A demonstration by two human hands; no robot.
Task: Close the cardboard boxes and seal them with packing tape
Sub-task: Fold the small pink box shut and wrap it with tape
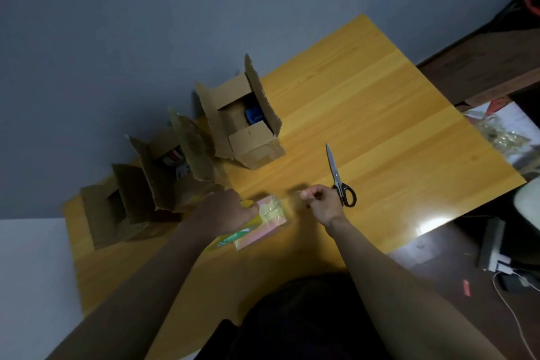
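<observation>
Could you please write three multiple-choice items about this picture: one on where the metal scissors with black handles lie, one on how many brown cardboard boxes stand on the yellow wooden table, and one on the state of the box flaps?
1. Where do the metal scissors with black handles lie?
A. Inside a box
B. On the yellow wooden table, close beside the right hand
C. On the floor

2. How many brown cardboard boxes stand on the table?
A. One
B. Three
C. Six

3. In what state are the flaps of the brown cardboard box nearest the scissors?
A. Open and standing up
B. Folded shut
C. Sealed with tape

Answers: 1 B, the handles rest on the table just beyond the right hand's knuckles. 2 B, three boxes stand in a row along the table's far left edge. 3 A, its flaps stand up and a blue thing shows inside.
</observation>
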